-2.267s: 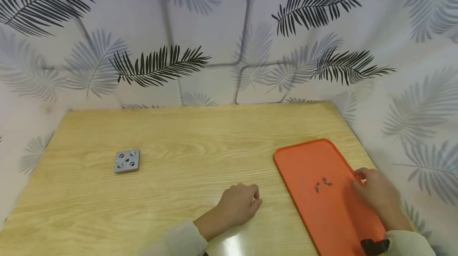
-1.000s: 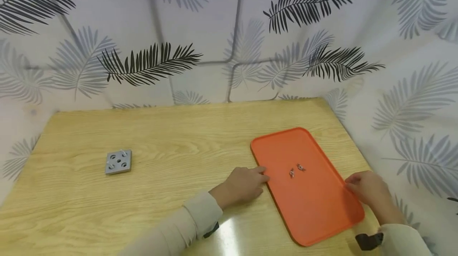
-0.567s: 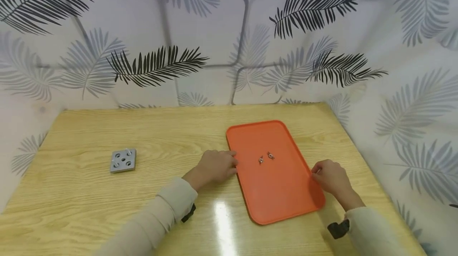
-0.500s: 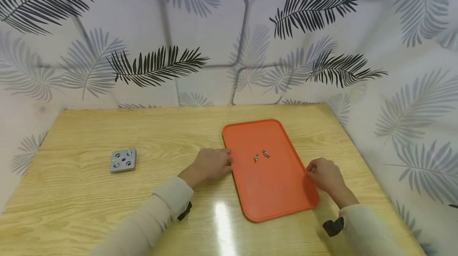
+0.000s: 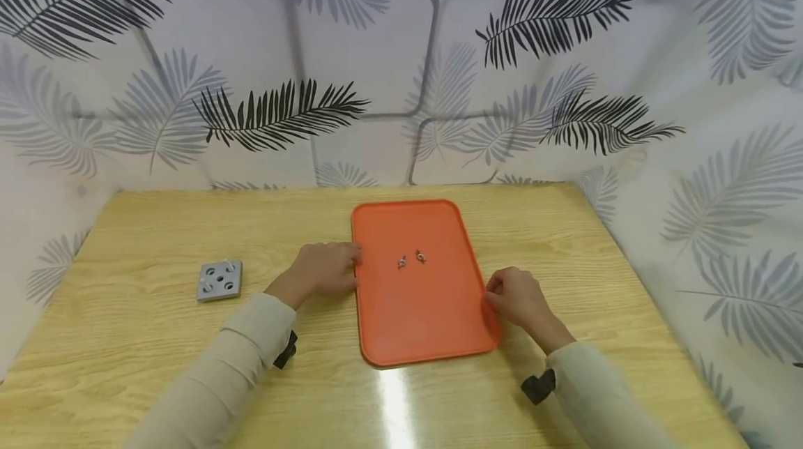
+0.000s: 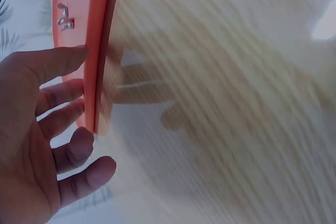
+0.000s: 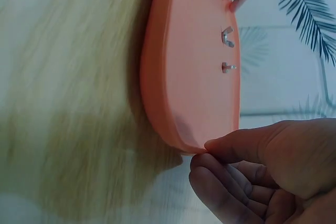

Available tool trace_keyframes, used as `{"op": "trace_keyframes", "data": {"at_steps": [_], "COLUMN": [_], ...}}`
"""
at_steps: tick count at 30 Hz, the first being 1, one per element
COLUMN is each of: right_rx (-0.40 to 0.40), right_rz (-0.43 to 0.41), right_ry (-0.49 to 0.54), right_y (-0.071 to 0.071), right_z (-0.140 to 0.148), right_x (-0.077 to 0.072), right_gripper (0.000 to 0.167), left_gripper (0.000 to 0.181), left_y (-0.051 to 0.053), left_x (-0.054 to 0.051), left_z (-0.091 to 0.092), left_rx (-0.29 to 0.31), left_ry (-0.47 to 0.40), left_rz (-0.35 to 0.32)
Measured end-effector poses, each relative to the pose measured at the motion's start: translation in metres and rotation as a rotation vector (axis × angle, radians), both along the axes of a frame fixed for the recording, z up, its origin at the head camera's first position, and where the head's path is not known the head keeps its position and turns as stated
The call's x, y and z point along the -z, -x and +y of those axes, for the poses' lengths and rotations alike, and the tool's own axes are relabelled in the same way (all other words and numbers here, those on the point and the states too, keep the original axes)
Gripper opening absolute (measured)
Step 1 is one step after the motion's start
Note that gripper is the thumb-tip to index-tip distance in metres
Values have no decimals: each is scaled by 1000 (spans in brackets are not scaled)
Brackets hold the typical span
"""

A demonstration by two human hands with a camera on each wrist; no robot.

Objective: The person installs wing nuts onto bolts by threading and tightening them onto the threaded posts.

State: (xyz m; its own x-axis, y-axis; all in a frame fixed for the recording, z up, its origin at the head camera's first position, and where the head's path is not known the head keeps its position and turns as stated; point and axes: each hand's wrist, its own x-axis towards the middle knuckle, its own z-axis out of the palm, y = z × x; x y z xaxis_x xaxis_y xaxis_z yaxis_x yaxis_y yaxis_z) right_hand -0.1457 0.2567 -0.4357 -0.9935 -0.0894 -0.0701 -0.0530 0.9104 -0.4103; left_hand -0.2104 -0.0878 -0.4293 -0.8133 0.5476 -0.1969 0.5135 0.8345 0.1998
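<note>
An orange tray (image 5: pixel 420 316) lies between my hands, with two small metal wing nuts (image 5: pixel 420 256) on it. At its left edge, my left hand (image 5: pixel 320 269) touches the rim with its fingertips; in the left wrist view its fingers are loosely bent. My right hand (image 5: pixel 519 295) pinches the right rim near the front corner, thumb on top, as the right wrist view shows. Left of the tray sits a grey square block (image 5: pixel 219 279) with several round holes and two light pins standing up from it.
The wooden table (image 5: pixel 301 393) reaches back to a leaf-patterned cloth (image 5: pixel 376 135), which also hangs at both sides. A bright reflection lies on the tabletop in front of the tray. Each wrist wears a black strap piece (image 5: pixel 539 386).
The tray has moved left from the table's right side to its middle, turning straighter, with the wing nuts on it. Both hands moved with it. The left hand reached its edge; the block stayed put.
</note>
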Motion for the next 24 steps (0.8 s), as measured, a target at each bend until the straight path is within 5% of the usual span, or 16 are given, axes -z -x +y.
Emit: {"op": "trace_keyframes", "data": {"at_steps": [8,12,15,19,24], "right_rx": [-41,-8,4,-53,-145], "right_rz": [-3,-17,14,88,101], "right_ry": [22,4,-22,-27,-15], "right_y": [9,7,6,9,19], "right_z": [-26,-31,-31,-39,-63], "right_x": [1,-1,-6,-14,-15], "right_gripper": [7,14,21,20,18], "left_gripper": [42,47,50,57,75], "left_y": [4,-1,-8,-20,-33], "left_x": [-1,-5,-19,-37,-31], "left_z": [-29,-50,-79,-131,-183], "left_rx": [-6,-6,-34,-140,-251], "left_ry": [-13,-113,-189,-176,-114], "left_rz": [-27,-26,12,32,1]}}
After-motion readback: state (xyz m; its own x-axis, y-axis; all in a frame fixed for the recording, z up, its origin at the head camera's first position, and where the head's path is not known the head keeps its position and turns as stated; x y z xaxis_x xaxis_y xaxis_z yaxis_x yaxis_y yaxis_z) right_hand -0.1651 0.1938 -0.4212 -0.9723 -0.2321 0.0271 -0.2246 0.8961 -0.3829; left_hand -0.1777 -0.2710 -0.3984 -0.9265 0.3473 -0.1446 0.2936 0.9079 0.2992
